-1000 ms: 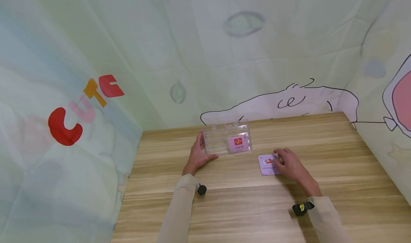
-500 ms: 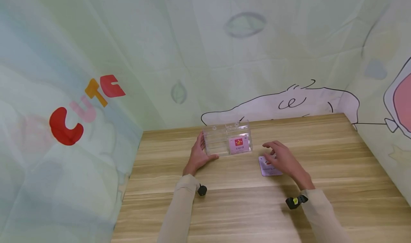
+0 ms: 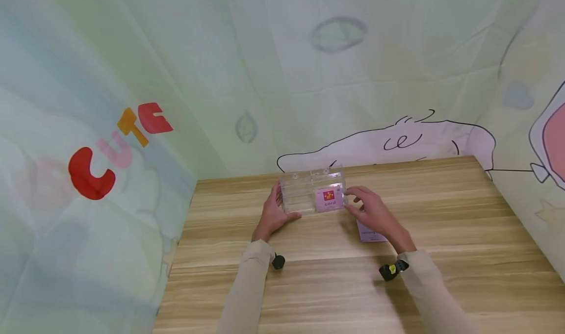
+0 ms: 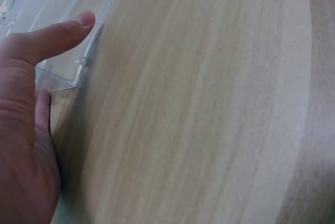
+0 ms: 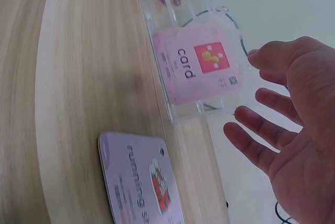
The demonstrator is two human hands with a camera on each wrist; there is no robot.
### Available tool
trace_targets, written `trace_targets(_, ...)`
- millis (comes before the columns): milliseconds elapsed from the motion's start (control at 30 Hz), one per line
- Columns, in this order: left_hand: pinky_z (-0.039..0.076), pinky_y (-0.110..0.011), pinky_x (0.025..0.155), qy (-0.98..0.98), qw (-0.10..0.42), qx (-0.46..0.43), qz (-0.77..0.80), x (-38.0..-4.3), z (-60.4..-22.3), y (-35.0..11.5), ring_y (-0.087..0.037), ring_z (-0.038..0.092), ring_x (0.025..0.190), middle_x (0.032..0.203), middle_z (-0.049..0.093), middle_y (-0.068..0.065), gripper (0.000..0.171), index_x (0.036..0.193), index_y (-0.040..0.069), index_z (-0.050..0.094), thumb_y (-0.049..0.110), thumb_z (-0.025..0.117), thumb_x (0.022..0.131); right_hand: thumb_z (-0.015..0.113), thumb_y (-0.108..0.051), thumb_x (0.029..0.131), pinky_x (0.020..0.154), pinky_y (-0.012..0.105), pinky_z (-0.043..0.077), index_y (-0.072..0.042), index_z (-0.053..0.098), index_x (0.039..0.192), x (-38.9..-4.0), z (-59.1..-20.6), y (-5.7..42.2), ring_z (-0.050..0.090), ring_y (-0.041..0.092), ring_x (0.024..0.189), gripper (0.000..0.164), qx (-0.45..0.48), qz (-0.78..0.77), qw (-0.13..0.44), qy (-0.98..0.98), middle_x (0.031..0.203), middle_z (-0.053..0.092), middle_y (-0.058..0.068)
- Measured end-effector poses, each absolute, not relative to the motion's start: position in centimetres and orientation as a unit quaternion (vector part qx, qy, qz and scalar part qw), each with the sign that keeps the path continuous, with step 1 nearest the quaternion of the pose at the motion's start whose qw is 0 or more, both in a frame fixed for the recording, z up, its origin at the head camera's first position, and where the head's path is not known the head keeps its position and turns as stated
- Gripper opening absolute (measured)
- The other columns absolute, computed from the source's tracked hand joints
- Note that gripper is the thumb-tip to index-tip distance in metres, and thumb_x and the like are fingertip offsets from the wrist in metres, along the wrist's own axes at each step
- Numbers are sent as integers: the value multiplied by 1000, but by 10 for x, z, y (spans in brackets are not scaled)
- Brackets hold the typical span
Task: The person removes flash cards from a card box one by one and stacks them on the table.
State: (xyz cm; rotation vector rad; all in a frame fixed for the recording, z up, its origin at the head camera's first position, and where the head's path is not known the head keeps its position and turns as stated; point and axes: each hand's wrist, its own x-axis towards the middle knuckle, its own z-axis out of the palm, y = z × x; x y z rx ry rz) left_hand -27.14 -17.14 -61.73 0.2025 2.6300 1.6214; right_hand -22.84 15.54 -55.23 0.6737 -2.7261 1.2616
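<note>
A clear plastic card holder with tiered compartments stands tilted back near the table's far edge. My left hand grips its left end, thumb along the front edge and fingers round the side; in the left wrist view the thumb lies over the clear plastic. A pink card marked "card" sits in the holder's lower right compartment. At the right end, my right hand is spread, fingertips close to the holder's side and nothing held. Under that hand lies a purple "running" card stack with a shoe picture, partly hidden.
The wood-grain table reaches the cartoon-printed curtain at the back and sides. A black wrist camera sits on the right wrist, and another on the left.
My right hand has left the purple cards and moved left and forward to the holder's right end. The left hand stays on the holder, and the cards have stayed put.
</note>
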Motion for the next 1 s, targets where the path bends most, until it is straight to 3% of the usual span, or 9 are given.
trace_targets(367, 33, -40, 122, 845, 16, 72, 529, -269, -614, -170, -30, 36, 150, 164, 34, -17, 125, 165, 12, 16, 21, 98, 72, 73, -8, 97, 81, 41, 63, 0, 62, 136, -238, -561, 141, 64, 37, 107, 41, 228, 428, 28, -874, 148, 51, 24)
trace_targets(567, 34, -36, 122, 849, 21, 65, 524, -270, -615, -171, -26, 37, 150, 165, 35, -14, 125, 165, 15, 17, 23, 99, 71, 72, -9, 98, 80, 42, 63, 0, 61, 138, -240, -564, 138, 64, 39, 108, 43, 218, 433, 13, -875, 152, 46, 25)
trace_targets(1000, 34, -40, 122, 849, 15, 68, 523, -267, -612, -169, -30, 37, 150, 164, 35, -16, 125, 165, 13, 17, 23, 99, 71, 72, -12, 99, 83, 42, 63, -2, 61, 139, -239, -564, 137, 62, 36, 110, 43, 203, 432, -2, -879, 148, 49, 21)
